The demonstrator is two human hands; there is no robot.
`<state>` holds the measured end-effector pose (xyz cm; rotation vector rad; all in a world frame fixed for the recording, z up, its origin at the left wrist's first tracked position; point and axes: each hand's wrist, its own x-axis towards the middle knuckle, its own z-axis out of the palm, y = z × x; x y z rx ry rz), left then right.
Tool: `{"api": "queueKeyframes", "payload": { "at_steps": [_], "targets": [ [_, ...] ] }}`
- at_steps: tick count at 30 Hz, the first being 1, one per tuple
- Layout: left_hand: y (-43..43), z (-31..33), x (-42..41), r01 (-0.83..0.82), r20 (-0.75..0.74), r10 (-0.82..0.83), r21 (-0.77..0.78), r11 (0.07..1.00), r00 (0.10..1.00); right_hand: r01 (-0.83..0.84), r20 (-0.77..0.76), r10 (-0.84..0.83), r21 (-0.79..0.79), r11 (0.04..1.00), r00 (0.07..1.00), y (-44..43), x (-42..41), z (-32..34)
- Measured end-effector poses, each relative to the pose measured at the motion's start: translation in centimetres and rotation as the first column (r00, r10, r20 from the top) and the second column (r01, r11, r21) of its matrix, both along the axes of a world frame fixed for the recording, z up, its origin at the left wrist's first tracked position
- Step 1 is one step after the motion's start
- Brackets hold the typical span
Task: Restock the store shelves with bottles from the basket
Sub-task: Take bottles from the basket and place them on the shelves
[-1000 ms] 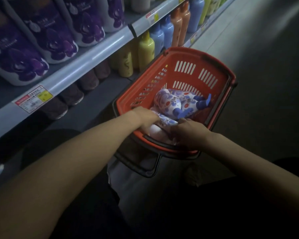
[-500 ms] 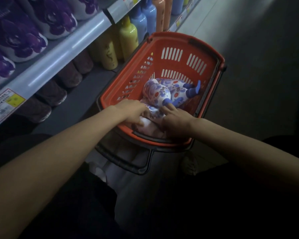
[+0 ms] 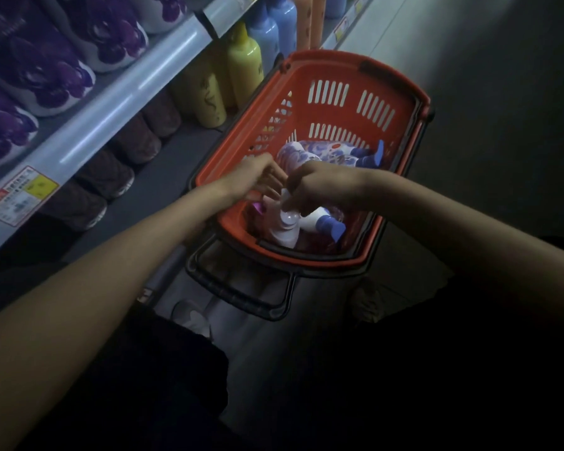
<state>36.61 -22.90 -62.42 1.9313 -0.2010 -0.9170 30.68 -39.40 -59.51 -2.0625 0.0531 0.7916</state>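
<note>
The red basket stands on the floor beside the shelves. Both hands are inside its near end. My right hand grips a white bottle with a blue cap, the cap pointing toward the lower right. My left hand curls its fingers on a pale bottle with a pink part beside it. Two flower-patterned bottles with blue caps lie further back in the basket. What my left fingers hold is partly hidden.
The lower shelf on the left carries yellow bottles, blue bottles and dark round packs. Purple-and-white packs fill the shelf above. A price tag is on the shelf edge. The basket's black handle hangs toward me.
Both hands have moved from the basket's near rim further in and taken hold of bottles, lifting them slightly. The blue-capped white bottle now shows under my right hand. The view tilted down.
</note>
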Motion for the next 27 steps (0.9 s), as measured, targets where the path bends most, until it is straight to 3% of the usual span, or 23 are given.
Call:
{"api": "queueKeyframes", "payload": {
  "at_steps": [5,8,10,13,17,20,22,25,27],
  "targets": [
    [2.0,-0.5,0.3,-0.108,-0.068,0.107,-0.009,0.994,0.992,0.193,-0.072,-0.183,0.177,0.965,0.98,0.4,0.2,1.4],
    [2.3,-0.6,0.2,-0.202,-0.084,0.196,-0.081,0.976,0.977,0.42,-0.174,-0.384,0.292,0.86,0.907,0.7,0.4,3.1],
    [2.0,0.0,0.0,-0.273,-0.095,0.259,-0.18,0.945,0.961,0.528,-0.275,-0.451,0.399,0.75,0.849,0.7,0.4,4.7],
    [1.4,0.7,-0.6,-0.288,-0.103,0.271,-0.445,0.848,0.957,0.621,-0.407,-0.468,0.517,0.589,0.784,0.5,0.3,7.1],
    [0.9,1.2,-1.1,-0.304,-0.048,0.345,-0.597,0.742,0.937,0.626,-0.407,-0.476,0.554,0.549,0.779,0.5,0.3,9.0],
    [0.9,0.8,-1.0,-0.265,0.051,0.362,-0.587,0.765,0.931,0.669,-0.401,-0.55,0.572,0.475,0.733,0.2,0.8,9.8],
    [0.6,0.5,-1.4,-0.263,0.193,0.411,-0.516,0.815,0.891,0.697,-0.403,-0.595,0.577,0.426,0.696,-0.1,1.1,10.0],
    [0.0,-0.5,-1.6,-0.204,0.51,0.396,-0.391,0.898,0.764,0.697,-0.372,-0.614,0.555,0.454,0.696,-0.4,1.0,10.3],
    [-0.4,-1.2,-1.2,-0.187,0.56,0.359,-0.342,0.921,0.747,0.693,-0.342,-0.63,0.547,0.47,0.697,-0.4,0.8,10.6]
  ]
}}
